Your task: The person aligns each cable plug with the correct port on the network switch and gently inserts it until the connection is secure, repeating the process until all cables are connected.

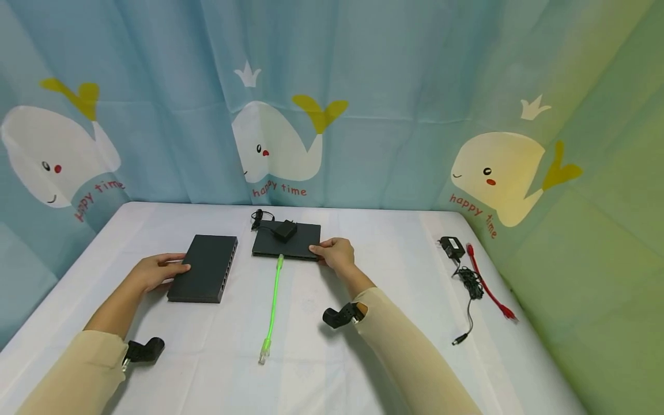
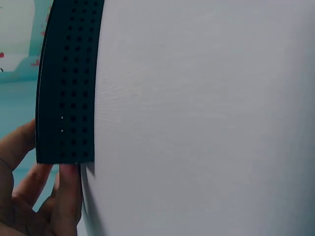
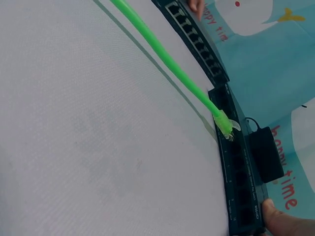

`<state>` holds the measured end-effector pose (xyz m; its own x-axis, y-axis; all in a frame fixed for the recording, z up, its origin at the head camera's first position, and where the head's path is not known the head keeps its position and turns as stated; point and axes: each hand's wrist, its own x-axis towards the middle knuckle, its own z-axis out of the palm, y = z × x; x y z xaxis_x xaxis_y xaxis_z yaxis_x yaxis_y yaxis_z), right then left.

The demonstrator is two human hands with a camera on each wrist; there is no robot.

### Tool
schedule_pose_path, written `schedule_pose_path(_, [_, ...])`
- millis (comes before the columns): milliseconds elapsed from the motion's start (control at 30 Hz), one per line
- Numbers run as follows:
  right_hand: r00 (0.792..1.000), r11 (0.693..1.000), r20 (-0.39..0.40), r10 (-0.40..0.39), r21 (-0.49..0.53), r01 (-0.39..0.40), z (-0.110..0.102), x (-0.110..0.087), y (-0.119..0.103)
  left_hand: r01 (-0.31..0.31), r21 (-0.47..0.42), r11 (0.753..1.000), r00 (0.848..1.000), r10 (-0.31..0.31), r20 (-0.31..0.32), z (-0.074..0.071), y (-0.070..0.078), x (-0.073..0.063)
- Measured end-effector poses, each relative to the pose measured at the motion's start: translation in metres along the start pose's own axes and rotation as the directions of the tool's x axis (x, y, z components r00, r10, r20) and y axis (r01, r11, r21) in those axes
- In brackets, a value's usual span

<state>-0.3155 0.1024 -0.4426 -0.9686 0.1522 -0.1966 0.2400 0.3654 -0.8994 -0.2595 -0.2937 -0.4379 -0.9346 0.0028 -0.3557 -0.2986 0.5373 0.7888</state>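
My left hand [image 1: 154,271] grips a black network switch [image 1: 204,268] by its left side, the thumb over the top. A row of ports runs down that switch's right side, and its vented side [image 2: 74,93] shows in the left wrist view. Farther back, my right hand [image 1: 336,253] pinches the front right corner of a second black network switch [image 1: 307,235]. On top of this one rests a black power adapter [image 1: 285,230]. A green network cable [image 1: 273,308] stretches toward me, its far plug [image 3: 225,127] overlapping the second switch's port row in the right wrist view.
On the right of the white-covered table [image 1: 394,259] lie another power adapter [image 1: 452,248] with its bundled cord [image 1: 471,282] and a red network cable [image 1: 490,288]. A blue-green curtain [image 1: 394,86] printed with whales hangs behind and along the right side.
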Motion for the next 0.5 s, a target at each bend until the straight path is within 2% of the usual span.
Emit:
schedule_pose_path(233, [1.0, 1.0, 0.004, -0.007, 0.003, 0.007, -0.002, -0.001, 0.0, -0.039, 0.016, 0.999, 0.999, 0.039, 0.011, 0.007, -0.008, -0.024])
schedule_pose_path(500, [1.0, 1.0, 0.018, 0.001, 0.007, -0.002, -0.003, 0.0, 0.001, -0.049, 0.015, 0.999, 0.999, 0.048, 0.018, 0.016, -0.02, -0.052])
